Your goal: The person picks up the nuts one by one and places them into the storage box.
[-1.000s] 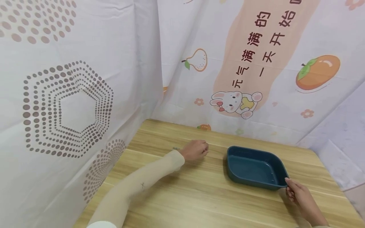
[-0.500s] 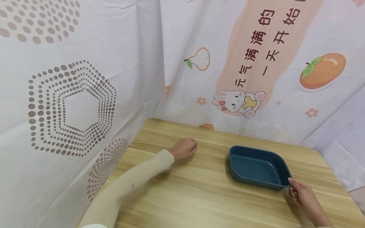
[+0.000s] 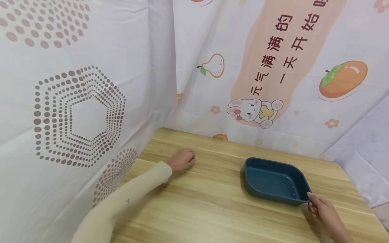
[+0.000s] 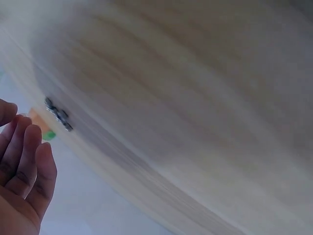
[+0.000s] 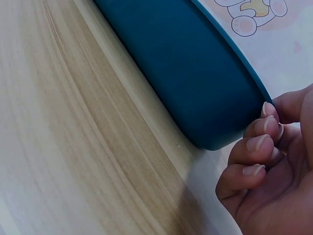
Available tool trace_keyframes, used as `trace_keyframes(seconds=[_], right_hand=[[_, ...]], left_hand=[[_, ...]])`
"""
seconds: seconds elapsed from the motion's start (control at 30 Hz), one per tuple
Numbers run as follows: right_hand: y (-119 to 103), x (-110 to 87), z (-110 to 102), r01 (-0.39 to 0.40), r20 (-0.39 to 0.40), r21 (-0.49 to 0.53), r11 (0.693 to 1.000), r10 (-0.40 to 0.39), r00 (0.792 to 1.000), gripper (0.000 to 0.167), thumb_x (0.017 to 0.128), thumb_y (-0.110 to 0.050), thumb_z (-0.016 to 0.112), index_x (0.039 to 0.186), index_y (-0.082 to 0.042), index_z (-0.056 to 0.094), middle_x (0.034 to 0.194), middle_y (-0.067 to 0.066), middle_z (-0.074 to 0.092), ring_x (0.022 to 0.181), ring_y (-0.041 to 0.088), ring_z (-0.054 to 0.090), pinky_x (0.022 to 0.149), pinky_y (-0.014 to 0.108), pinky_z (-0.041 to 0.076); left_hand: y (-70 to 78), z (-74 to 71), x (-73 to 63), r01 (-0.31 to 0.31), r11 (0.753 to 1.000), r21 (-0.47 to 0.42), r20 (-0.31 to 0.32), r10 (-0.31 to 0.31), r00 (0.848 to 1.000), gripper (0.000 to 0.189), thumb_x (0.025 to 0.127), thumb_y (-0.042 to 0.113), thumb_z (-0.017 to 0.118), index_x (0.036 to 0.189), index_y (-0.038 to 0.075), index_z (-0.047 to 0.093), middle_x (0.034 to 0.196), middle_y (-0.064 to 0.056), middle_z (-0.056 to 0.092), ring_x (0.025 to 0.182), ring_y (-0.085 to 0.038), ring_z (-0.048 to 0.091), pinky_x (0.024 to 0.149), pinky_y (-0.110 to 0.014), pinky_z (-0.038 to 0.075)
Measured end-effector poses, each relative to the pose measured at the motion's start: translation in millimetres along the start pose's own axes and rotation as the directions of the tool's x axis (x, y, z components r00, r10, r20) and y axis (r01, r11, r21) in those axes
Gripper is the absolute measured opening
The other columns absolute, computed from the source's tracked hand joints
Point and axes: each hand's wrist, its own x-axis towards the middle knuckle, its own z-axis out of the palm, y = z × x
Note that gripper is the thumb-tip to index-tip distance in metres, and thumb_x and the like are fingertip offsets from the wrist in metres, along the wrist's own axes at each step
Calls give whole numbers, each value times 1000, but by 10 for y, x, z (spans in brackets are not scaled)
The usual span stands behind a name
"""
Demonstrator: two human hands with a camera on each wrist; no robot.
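At the right of the table a dark teal plastic bin point(image 3: 270, 182) stands upright, and its inside looks bare. My right hand point(image 3: 325, 212) pinches the bin's near right corner between thumb and fingers, its other fingers curled below the rim. Over the table's left part is my left hand point(image 3: 182, 159), fingers loosely bent, nothing visible in them. In the left wrist view, a small knobbly silvery metal piece point(image 4: 58, 114) lies on the wood just beyond the fingertips of that hand point(image 4: 29, 171). Its exact kind is too small to tell. The head view does not show it, as the left hand covers that spot.
The wood-grain table point(image 3: 194, 206) ends against a printed back cloth point(image 3: 194, 121). A white dotted cloth point(image 3: 146, 84) hangs along its left side. Another pale cloth point(image 3: 361, 148) closes off the right. Between the left hand and the bin lies bare tabletop.
My left hand has moved left across the table, away from the bin and over the small metal piece seen earlier beside it. My right hand keeps its pinch on the bin, which stays put.
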Motion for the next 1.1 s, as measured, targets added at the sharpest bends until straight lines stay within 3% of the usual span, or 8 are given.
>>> trace_keyframes(seconds=[0.4, 0.6, 1.1], right_hand=[[9, 6, -10, -21, 7, -26, 999, 21, 1000, 41, 110, -38, 48, 80, -10, 55, 70, -5, 48, 58, 9, 45, 52, 24, 42], [7, 16, -9, -18, 12, -33, 999, 19, 1000, 41, 110, -39, 48, 81, -10, 55, 71, -5, 49, 59, 9, 46, 53, 24, 43], [-5, 22, -27, -42, 23, -42, 998, 43, 999, 41, 111, -37, 46, 81, -11, 55, 71, -5, 48, 60, 9, 45, 55, 25, 42]], left_hand=[[-92, 1, -181, 52, 995, -88, 54, -48, 997, 12, 100, 15, 69, 98, 6, 75, 94, -3, 71, 80, -11, 68, 69, -21, 55], [-97, 10, -234, 58, 995, -80, 74, -52, 996, 11, 100, 14, 68, 98, 6, 76, 93, -2, 70, 74, -6, 60, 65, -19, 51], [-147, 54, -248, 87, 993, -84, 69, -82, 994, 12, 100, 20, 70, 100, 8, 70, 93, 0, 68, 75, -7, 62, 64, -19, 51]])
